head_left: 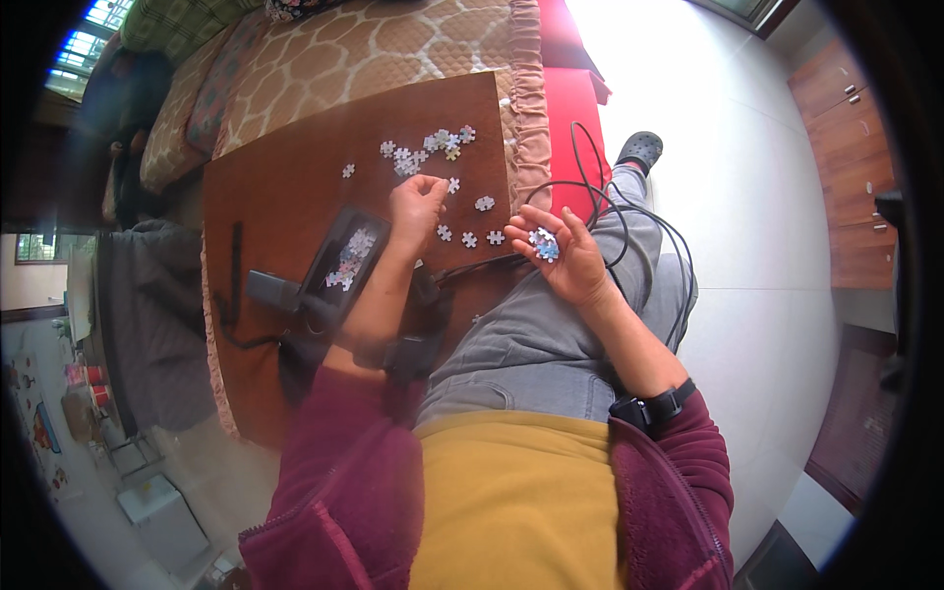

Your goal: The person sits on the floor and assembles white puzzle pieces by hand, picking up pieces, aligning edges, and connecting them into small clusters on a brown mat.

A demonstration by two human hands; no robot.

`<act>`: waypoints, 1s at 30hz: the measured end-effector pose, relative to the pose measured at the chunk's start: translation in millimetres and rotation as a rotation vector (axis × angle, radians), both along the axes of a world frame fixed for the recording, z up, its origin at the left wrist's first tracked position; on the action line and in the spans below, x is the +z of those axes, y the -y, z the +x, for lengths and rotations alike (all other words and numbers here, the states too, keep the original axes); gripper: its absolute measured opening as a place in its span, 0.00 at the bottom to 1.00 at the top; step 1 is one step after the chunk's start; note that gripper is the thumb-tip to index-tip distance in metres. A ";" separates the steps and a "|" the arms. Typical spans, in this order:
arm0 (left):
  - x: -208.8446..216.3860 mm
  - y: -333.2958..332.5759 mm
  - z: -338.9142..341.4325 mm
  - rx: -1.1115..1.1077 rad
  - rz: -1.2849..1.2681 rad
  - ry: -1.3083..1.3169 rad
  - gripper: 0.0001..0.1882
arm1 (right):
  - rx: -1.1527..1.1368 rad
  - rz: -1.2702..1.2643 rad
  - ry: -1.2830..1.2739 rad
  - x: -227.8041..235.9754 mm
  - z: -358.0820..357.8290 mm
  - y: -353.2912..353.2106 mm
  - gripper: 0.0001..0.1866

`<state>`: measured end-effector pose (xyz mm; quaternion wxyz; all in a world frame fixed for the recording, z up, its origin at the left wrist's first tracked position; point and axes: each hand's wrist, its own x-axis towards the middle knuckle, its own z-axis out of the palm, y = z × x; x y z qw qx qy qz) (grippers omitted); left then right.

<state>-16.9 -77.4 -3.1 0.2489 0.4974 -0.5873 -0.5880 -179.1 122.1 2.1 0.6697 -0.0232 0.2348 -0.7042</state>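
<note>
My left hand (pixel 418 209) is closed in a pinch above the brown board, and a puzzle piece (pixel 453 185) shows right at its fingertips. Palm up, my right hand (pixel 570 258) cups a few white and blue puzzle pieces (pixel 544 245) just beyond the board's near right edge. Between the hands, several loose pieces (pixel 469 239) lie apart on the board. Past my left hand sits a cluster of pieces (pixel 406 162), some touching or overlapping. A dark open box (pixel 328 258) beside my left forearm holds a heap of more pieces (pixel 352 258).
The brown board (pixel 285 177) rests on a bed with a patterned quilt (pixel 393 44). A grey device (pixel 272 291) and a black strap (pixel 236 265) lie left of the box. Black cables (pixel 678 251) loop over my right leg. A red surface (pixel 570 118) borders the bed.
</note>
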 end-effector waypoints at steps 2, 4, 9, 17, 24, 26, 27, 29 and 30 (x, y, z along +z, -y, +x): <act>10.0 0.1 13.0 -0.025 0.128 -0.133 0.07 | 0.000 0.013 0.005 -0.2 -0.5 -0.1 0.34; 18.7 0.1 21.4 -0.051 0.194 -0.182 0.07 | 0.003 0.012 0.006 -0.8 -0.6 -0.1 0.33; 29.8 -6.8 31.6 -0.127 0.239 -0.162 0.07 | 0.014 0.000 0.006 -3.2 -1.9 -0.9 0.33; 30.0 -11.0 30.6 -0.178 0.260 -0.146 0.06 | 0.014 -0.011 0.004 -6.3 -2.0 -1.5 0.32; 25.6 -17.4 30.1 -0.143 0.298 -0.228 0.06 | 0.019 -0.030 0.018 -8.4 -2.3 -1.1 0.32; 20.0 -22.4 27.7 -0.107 0.282 -0.251 0.06 | 0.015 -0.022 0.011 -8.0 -1.7 -1.6 0.32; 16.8 -25.2 26.8 -0.070 0.324 -0.277 0.06 | 0.013 -0.017 0.010 -7.6 -1.3 -1.3 0.32; 10.2 -30.8 24.2 0.003 0.409 -0.328 0.06 | 0.010 -0.013 0.007 -6.7 -0.8 -1.0 0.32; 6.9 -32.4 23.0 0.037 0.452 -0.354 0.05 | 0.010 -0.013 0.005 -6.3 -0.7 -1.4 0.32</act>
